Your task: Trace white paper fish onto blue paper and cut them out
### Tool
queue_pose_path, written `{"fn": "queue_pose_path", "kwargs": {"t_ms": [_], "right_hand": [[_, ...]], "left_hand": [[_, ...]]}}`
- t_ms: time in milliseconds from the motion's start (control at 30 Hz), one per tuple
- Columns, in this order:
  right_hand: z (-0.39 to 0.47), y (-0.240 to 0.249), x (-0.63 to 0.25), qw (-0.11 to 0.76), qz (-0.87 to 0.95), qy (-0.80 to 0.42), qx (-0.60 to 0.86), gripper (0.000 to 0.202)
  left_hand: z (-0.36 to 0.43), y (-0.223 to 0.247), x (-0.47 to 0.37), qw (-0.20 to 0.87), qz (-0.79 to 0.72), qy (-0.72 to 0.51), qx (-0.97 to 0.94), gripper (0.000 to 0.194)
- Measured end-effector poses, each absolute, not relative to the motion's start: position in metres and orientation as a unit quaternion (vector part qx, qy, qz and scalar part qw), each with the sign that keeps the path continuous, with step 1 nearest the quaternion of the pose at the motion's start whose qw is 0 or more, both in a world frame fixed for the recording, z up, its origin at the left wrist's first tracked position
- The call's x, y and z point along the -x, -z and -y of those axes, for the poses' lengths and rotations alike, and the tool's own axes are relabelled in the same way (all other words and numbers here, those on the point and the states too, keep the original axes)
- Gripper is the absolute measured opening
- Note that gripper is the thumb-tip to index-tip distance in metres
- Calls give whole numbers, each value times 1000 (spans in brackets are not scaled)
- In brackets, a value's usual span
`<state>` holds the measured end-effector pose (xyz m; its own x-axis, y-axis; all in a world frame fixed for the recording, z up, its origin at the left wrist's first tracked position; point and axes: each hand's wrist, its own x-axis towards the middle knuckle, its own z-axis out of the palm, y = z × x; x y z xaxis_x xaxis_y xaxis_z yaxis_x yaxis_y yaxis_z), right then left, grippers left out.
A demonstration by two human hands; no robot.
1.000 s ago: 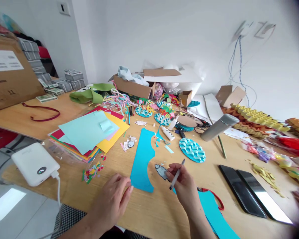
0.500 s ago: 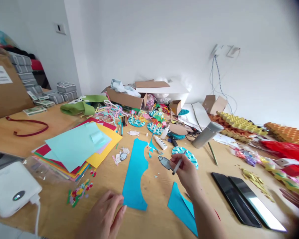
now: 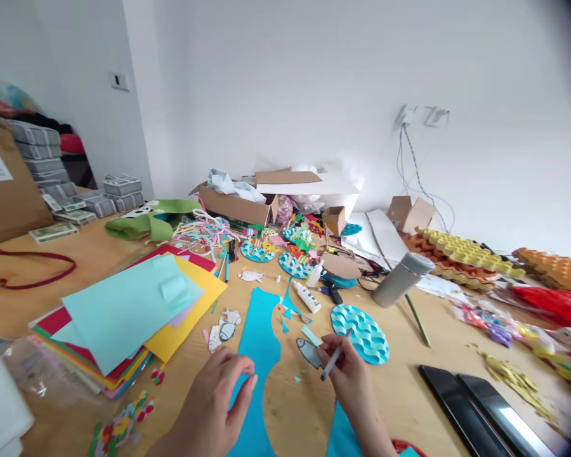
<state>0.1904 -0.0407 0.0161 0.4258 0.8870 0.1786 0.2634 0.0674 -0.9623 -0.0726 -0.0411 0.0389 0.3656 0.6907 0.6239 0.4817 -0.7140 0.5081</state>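
Observation:
My right hand [image 3: 345, 371] is closed around a grey marker pen [image 3: 332, 363], its lower end slanting down to the left. Just left of the fingers is a grey paper fish [image 3: 308, 352]; I cannot tell whether they touch it. A small pale-teal paper strip [image 3: 311, 335] shows above the fish. My left hand [image 3: 219, 400] hovers at or on the left edge of a blue paper sheet [image 3: 259, 330] with a curved cut side, thumb and index finger apart and nothing between them. Another blue paper piece [image 3: 342, 435] lies partly under my right forearm.
Coloured paper sheets [image 3: 124, 311] are stacked at left. A wavy blue disc [image 3: 361, 335], a white glue bottle [image 3: 307, 297] and a grey flask [image 3: 402, 279] stand or lie beyond my right hand. Two black phones [image 3: 457, 412] lie at right. Paper fish cutouts [image 3: 227, 331] lie left of the blue sheet.
The view has shifted, bringing the table nearer. My left hand has moved up along the blue sheet. The pale-teal strip now shows by the fish. My right hand still holds the marker.

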Motion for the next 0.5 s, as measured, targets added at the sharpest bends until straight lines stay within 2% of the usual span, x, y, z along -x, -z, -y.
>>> {"fn": "queue_pose_path", "kwargs": {"t_ms": [133, 333, 500], "right_hand": [[43, -14, -196, 518, 493, -266, 646, 32], [46, -9, -201, 433, 537, -289, 664, 27], [47, -13, -197, 415, 534, -304, 671, 29]], "left_hand": [[35, -20, 77, 154, -377, -413, -815, 8], [32, -21, 80, 153, -388, -404, -814, 10], [31, -21, 79, 153, -398, -396, -813, 13]]}}
